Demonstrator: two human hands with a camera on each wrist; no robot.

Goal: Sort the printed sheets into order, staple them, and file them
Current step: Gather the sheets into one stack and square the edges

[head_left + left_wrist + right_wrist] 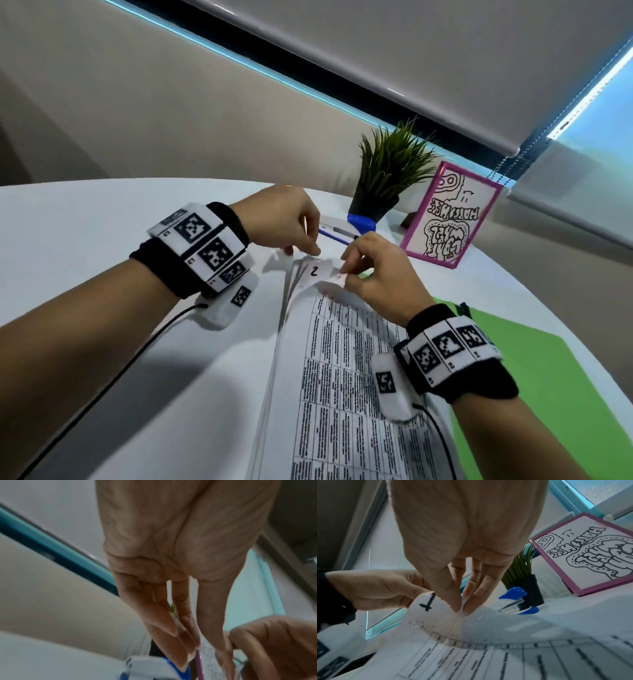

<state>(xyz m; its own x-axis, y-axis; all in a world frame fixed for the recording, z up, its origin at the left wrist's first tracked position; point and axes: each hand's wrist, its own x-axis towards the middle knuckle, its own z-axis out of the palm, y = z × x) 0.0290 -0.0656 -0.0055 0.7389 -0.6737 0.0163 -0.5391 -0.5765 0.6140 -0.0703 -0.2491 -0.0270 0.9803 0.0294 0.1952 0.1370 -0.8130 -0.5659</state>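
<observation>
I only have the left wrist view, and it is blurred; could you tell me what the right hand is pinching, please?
Observer: The right hand pinches the far edge of the top sheet, which curls upward and bears a handwritten 1.
Operator: Thank you. What lies under it?
Observer: The head view shows the next sheet, marked 2.
Operator: Is the stapler in use?
Observer: No, the stapler sits untouched beside the plant pot.

Both hands, left (284,219) and right (373,270), pinching the printed sheets' (342,359) far corners.
</observation>
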